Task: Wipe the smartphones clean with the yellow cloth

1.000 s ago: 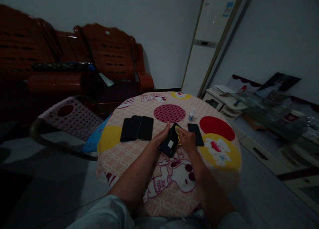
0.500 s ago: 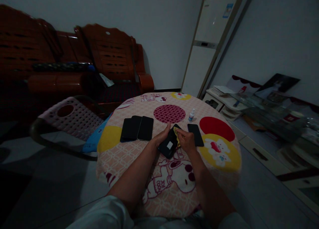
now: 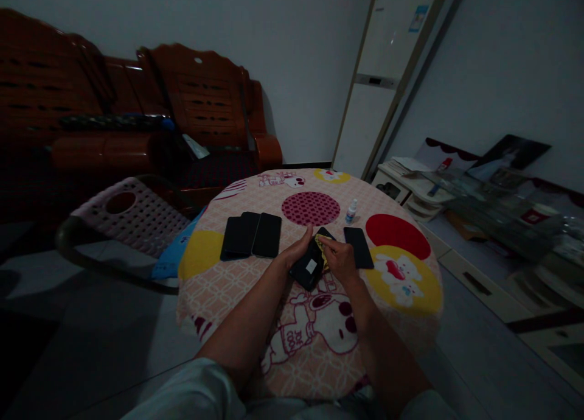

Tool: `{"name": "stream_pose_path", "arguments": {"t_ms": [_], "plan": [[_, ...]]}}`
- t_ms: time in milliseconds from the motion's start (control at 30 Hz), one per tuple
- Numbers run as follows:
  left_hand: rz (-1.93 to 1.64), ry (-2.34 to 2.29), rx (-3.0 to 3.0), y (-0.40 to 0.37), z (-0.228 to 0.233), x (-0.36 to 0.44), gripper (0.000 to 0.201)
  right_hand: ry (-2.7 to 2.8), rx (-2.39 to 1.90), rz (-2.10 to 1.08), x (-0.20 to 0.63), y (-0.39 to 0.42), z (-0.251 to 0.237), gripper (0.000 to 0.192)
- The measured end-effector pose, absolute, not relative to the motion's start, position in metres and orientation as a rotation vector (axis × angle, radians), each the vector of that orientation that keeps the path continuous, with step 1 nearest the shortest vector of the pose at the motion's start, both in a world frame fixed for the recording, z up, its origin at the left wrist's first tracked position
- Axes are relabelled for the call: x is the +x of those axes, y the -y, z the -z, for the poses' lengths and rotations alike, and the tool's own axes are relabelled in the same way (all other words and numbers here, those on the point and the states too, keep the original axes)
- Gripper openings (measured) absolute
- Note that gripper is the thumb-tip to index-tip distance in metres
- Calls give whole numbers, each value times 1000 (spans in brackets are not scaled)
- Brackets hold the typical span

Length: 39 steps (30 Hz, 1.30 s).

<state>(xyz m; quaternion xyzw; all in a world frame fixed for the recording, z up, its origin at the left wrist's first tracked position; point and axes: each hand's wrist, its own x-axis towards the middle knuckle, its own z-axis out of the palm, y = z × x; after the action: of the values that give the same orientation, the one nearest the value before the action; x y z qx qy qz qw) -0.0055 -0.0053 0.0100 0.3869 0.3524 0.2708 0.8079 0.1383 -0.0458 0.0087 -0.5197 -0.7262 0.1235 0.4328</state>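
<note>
My left hand (image 3: 296,251) grips the left side of a dark phone (image 3: 305,275), which has a pale rectangular label on the face turned up to me. Against that face my right hand (image 3: 338,257) presses a yellow patterned cloth (image 3: 320,242), pinched in its fingers near the phone's upper part. To the right lies another black phone (image 3: 358,248), flat on the table. Several dark phones (image 3: 266,235) overlap in a group to the left. A small white bottle (image 3: 351,211) stands upright beyond my right hand.
The round table wears a pink cartoon-patterned tablecloth (image 3: 301,341). At its left stands a woven chair (image 3: 137,225) with a blue bag (image 3: 176,252). Wooden seating (image 3: 201,112) lines the wall, a white air conditioner (image 3: 365,122) fills the corner, and a glass-topped cabinet (image 3: 493,201) is at right.
My right hand and the cloth have shifted slightly left and across the phone. The left hand, the phone and the things on the table stay where they were.
</note>
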Motion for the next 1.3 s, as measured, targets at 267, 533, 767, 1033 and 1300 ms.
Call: {"name": "stream_pose_path", "arguments": {"t_ms": [267, 533, 767, 1033, 1300], "plan": [[-604, -846, 831, 4, -15, -5, 68, 1949, -1193, -340, 139, 49, -13, 36], [-717, -777, 669, -6, -23, -18, 78, 1960, -1333, -319, 144, 47, -12, 35], [-775, -842, 649, -14, -17, -22, 79, 1981, -1322, -330, 141, 47, -12, 36], [-704, -846, 713, -13, -4, -14, 73, 1965, -1326, -319, 137, 49, -14, 35], [-855, -899, 610, -14, -15, -22, 73, 1951, -1406, -313, 137, 50, -17, 33]]}}
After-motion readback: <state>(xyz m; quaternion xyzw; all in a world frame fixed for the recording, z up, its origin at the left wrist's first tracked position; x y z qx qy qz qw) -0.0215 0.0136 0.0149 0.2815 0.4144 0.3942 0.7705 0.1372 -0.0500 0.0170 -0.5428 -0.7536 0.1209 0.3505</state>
